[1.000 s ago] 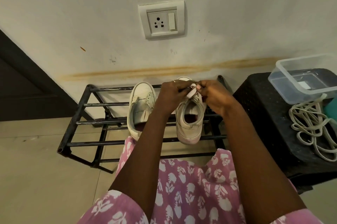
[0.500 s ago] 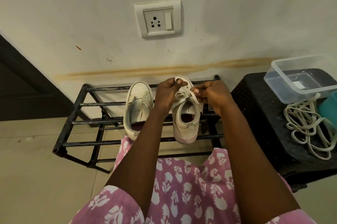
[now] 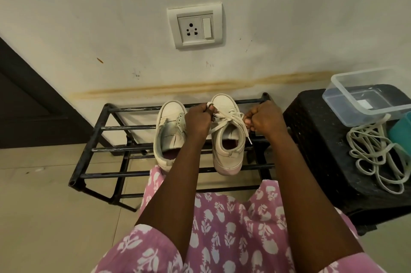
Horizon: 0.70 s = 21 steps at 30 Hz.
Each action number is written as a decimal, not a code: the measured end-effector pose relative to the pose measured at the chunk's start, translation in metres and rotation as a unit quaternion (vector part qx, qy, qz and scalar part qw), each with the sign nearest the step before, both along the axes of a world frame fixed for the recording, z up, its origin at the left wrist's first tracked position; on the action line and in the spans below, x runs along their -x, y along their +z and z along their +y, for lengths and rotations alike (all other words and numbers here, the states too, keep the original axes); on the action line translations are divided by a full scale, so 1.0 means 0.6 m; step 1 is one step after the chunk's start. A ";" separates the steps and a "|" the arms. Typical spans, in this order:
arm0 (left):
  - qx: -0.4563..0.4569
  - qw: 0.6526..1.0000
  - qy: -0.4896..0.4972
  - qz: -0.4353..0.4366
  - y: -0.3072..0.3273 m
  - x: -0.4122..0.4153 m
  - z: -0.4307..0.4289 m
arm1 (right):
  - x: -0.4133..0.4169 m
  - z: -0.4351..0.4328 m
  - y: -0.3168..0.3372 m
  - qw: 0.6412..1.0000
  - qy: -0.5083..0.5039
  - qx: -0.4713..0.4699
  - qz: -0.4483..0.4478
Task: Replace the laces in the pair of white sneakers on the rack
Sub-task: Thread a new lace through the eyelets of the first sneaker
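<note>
Two white sneakers stand side by side on a black metal rack [image 3: 93, 150], toes toward the wall. The left sneaker [image 3: 170, 137] has no lace in view. The right sneaker [image 3: 229, 139] carries a white lace [image 3: 229, 117] across its eyelets. My left hand [image 3: 198, 121] pinches one strand of that lace above the tongue. My right hand [image 3: 263, 120] grips the other strand at the shoe's right side, and a lace end hangs below its fingers. The hands are spread apart with the lace stretched between them.
A black stool [image 3: 329, 150] stands right of the rack, bearing a clear plastic box [image 3: 347, 95], a heap of loose white laces [image 3: 375, 155] and a teal object [image 3: 401, 132]. A wall socket [image 3: 195, 26] is above. A dark door frame [image 3: 33, 103] lies at left.
My hands were close together over the right sneaker's tongue; now they have pulled apart, the right hand moving right, drawing the lace strands outward.
</note>
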<state>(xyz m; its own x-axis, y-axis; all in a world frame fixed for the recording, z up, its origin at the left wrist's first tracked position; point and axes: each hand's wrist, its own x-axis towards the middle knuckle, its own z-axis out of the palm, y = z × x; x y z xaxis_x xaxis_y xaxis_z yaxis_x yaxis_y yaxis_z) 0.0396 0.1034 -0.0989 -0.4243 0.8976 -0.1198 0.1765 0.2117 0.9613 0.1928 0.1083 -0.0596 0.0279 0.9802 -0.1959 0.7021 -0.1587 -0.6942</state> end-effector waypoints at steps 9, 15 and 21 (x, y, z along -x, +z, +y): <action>0.029 0.999 0.014 0.000 -0.001 0.005 -0.005 | 0.000 0.000 -0.004 1.000 0.012 0.000 0.004; 0.086 0.991 -0.025 -0.096 0.015 0.008 -0.016 | -0.013 -0.011 0.009 0.994 0.071 0.040 0.079; 0.144 0.984 -0.043 -0.094 0.033 -0.014 -0.044 | -0.012 -0.048 0.014 0.984 0.083 0.097 0.124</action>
<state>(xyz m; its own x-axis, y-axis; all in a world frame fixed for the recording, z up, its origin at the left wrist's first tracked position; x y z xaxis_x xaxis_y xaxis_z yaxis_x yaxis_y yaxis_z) 0.0480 0.0767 -0.0790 -0.2952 0.8468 -0.4426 0.0307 0.4714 0.8814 0.2000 0.0798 -0.0510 -0.2015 0.9107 -0.3605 0.5427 -0.2025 -0.8151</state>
